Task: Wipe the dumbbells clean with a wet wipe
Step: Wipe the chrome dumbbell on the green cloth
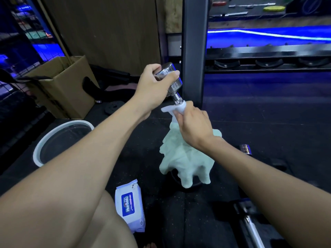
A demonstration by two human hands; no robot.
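1. Beside the dark rack post [194,51], head view: the dumbbell [170,81] is held tilted in the air; its lower end is hidden by the right hand [194,124] and the wet wipe [174,109].
2. Left hand [154,86] has fingers curled round the chrome upper head. Right hand pinches the wipe round the handle.
3. Below the post, a pale green cloth [186,161] covers something dark and unclear.
4. Left of the post: basin [38,149], cardboard box [62,86]; wipes pack [130,204] nearer the camera on the black floor.
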